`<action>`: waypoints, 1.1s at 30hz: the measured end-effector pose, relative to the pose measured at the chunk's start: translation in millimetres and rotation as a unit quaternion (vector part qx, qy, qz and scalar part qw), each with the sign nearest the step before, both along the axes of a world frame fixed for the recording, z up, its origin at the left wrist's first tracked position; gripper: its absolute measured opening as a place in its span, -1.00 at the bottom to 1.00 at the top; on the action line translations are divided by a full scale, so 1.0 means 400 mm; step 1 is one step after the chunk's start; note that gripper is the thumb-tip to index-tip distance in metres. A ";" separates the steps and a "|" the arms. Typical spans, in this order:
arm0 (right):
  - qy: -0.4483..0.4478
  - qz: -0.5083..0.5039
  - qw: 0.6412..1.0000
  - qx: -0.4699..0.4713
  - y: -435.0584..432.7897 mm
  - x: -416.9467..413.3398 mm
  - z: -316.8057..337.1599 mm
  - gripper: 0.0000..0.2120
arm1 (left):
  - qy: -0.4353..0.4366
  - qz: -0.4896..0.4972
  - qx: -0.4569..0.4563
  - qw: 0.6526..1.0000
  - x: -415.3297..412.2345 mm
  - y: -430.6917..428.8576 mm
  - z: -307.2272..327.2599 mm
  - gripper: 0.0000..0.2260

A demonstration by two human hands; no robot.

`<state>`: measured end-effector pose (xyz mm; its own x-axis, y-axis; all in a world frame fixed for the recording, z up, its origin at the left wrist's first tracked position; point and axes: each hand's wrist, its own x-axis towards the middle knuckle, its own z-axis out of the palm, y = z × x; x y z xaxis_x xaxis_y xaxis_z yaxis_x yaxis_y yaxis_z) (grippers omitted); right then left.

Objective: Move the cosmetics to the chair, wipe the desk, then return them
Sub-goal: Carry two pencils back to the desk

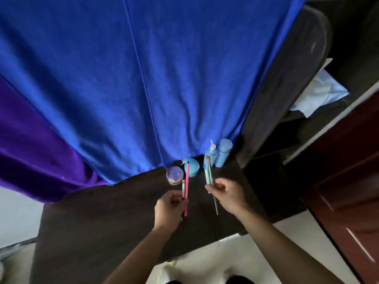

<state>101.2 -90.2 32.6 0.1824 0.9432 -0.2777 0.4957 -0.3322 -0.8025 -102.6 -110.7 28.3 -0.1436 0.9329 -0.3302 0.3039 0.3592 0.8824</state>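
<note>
Two bare forearms reaching forward, both hands gripping.
The left hand (171, 208) is curling its fingers closed around slim sticks, knuckles up; the right hand (226, 194) is pinching thin handles between thumb and fingertips, wrist angling inward.

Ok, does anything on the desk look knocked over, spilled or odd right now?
Nothing stands out. The two blue bottles stand upright at the back of the desk, the small jar sits upright, and no spill shows. Each hand holds slim sticks and brushes.
</note>
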 end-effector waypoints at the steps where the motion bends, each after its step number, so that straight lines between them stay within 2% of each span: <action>1: -0.010 -0.020 1.000 -0.016 -0.010 0.019 -0.017 -0.81 | -0.005 -0.017 -0.018 1.000 0.019 0.010 -0.024 -0.82; 6: 0.005 -0.055 0.995 -0.089 -0.037 0.089 -0.118 -0.87 | 0.002 -0.020 -0.101 0.995 0.104 0.041 -0.139 -0.78; 12: -0.025 -0.002 0.989 -0.143 0.000 0.129 -0.235 -0.85 | 0.049 0.033 -0.150 0.987 0.176 0.058 -0.231 -0.82; 16: -0.081 0.018 0.986 -0.145 0.010 0.151 -0.268 -0.61 | 0.139 0.017 -0.165 0.976 0.179 0.049 -0.259 -0.83; 21: -0.077 0.051 0.982 -0.166 0.010 0.184 -0.245 -0.48 | 0.193 -0.023 -0.155 0.969 0.162 0.036 -0.240 -0.58; 24: -0.120 0.072 0.984 -0.112 0.025 0.204 -0.185 -0.47 | 0.259 -0.060 -0.118 0.957 0.138 0.047 -0.178 -0.46; 26: -0.170 0.080 0.981 -0.035 0.046 0.217 -0.126 -0.46 | 0.318 -0.090 -0.044 0.943 0.115 0.066 -0.116 -0.44; 30: -0.268 0.057 0.954 0.122 0.085 0.234 0.023 -0.45 | 0.393 -0.134 0.077 0.906 0.065 0.120 0.025 -0.43; 33: -0.301 0.012 0.934 0.191 0.068 0.242 0.113 -0.46 | 0.411 -0.181 0.165 0.878 0.046 0.146 0.113 -0.40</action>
<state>198.2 -62.8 78.0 0.1758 0.9582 0.2256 0.8990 -0.0630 -0.4333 -84.3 -52.3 73.7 0.1178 0.9921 0.0428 0.9283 -0.1253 0.3501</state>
